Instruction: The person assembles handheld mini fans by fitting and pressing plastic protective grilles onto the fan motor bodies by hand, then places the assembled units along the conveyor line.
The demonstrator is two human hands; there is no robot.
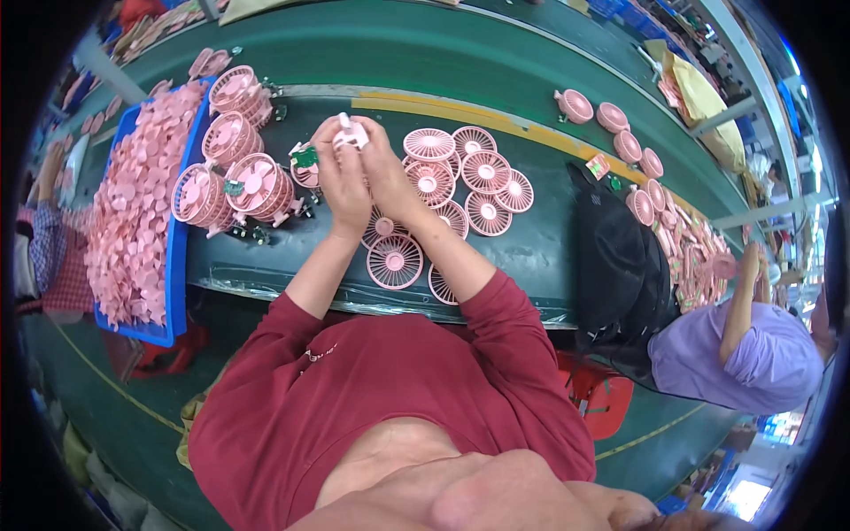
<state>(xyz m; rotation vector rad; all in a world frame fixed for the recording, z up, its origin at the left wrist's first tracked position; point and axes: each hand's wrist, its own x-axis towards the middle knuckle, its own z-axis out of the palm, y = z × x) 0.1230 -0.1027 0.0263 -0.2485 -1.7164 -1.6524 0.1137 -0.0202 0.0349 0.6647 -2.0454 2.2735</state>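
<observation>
Above the green table, my left hand and my right hand are pressed together. Their fingers close around a small pale pink plastic part with a white tip. The fingers hide much of its shape. Beside my left hand lies a pink fan housing with a green circuit board on it. Round pink slotted grilles lie in an overlapping group to the right of my hands. One grille rests below my wrists. Stacked pink fan housings with blades and dangling small boards stand on the left.
A blue bin heaped with pink plastic pieces stands at far left. A black bag lies at the table's right. Behind runs a green conveyor carrying more pink housings. A person in purple works at the right.
</observation>
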